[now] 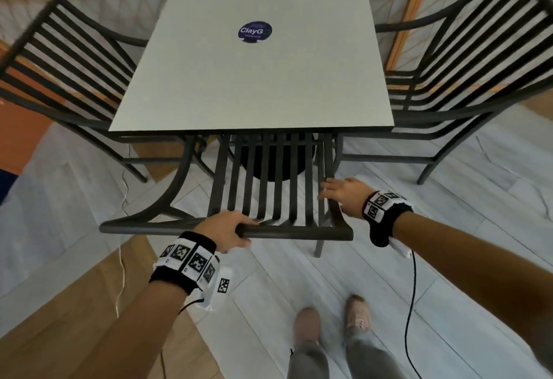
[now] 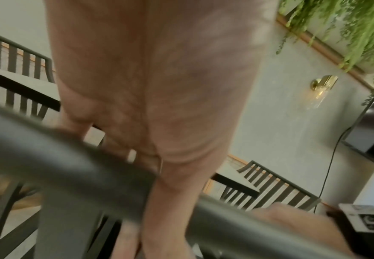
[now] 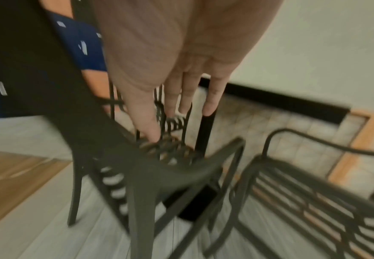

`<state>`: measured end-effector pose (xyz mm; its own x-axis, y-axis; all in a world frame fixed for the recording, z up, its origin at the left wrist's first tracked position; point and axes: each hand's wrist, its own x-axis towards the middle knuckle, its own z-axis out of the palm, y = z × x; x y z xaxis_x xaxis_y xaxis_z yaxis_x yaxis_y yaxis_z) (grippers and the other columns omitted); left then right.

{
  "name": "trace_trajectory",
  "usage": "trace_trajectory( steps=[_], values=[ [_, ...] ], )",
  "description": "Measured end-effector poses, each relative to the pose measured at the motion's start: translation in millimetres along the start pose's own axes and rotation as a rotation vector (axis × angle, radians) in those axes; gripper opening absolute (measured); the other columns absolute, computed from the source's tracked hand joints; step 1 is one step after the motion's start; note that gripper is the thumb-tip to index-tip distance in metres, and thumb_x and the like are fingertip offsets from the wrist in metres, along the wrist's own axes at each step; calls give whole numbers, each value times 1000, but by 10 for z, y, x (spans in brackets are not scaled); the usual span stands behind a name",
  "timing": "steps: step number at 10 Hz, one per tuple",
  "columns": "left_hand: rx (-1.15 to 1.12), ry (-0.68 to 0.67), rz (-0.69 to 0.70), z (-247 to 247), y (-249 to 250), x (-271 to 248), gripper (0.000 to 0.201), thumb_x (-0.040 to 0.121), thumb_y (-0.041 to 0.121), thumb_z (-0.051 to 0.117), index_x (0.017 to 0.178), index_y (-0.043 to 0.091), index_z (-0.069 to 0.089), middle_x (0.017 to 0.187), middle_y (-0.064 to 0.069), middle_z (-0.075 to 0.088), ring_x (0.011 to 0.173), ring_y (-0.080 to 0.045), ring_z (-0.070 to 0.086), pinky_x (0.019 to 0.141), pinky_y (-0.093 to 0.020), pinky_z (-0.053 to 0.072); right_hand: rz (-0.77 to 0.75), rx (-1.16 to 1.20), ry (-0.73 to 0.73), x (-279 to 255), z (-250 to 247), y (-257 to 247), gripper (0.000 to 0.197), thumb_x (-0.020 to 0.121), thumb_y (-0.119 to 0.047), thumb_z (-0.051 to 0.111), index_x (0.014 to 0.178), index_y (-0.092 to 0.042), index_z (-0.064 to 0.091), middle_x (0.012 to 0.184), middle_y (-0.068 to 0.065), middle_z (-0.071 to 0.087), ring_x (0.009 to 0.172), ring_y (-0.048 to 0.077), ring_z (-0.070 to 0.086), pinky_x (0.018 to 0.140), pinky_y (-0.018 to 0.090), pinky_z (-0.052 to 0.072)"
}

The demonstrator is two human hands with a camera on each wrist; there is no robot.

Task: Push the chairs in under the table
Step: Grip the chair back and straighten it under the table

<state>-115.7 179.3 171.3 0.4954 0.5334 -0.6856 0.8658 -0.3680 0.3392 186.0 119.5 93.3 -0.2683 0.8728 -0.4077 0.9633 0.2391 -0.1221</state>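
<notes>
A square white table (image 1: pixel 254 79) carries a round blue sticker. The near black slatted chair (image 1: pixel 299 232) faces it, its seat partly under the tabletop. My left hand (image 1: pixel 230 226) grips the chair's top rail (image 2: pixel 70 157), fingers over it and thumb beneath. My right hand (image 1: pixel 341 196) rests against the right side of the chair back with its fingers (image 3: pixel 172 98) straight. Another matching chair (image 1: pixel 29 30) stands at the table's left side, and a third chair (image 1: pixel 434 115) at its right, both partly under the top.
My feet (image 1: pixel 329 318) stand on pale floor planks just behind the near chair. A black cable (image 1: pixel 410 303) hangs from my right wrist and a white cable (image 1: pixel 122 199) lies at the left. A low lattice rail runs behind the table. A round black base (image 1: pixel 269 166) sits under the table.
</notes>
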Motion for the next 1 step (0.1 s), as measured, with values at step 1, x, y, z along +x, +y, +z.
trace_trajectory(
  steps=[1],
  values=[
    [-105, 47, 36, -160, 4, -156, 40, 87, 25, 65, 127, 26, 60, 121, 3, 65, 112, -12, 58, 105, -34, 43, 31, 47, 136, -180, -574, -73, 41, 88, -14, 49, 124, -32, 44, 107, 8, 69, 98, 28, 64, 87, 45, 52]
  ],
)
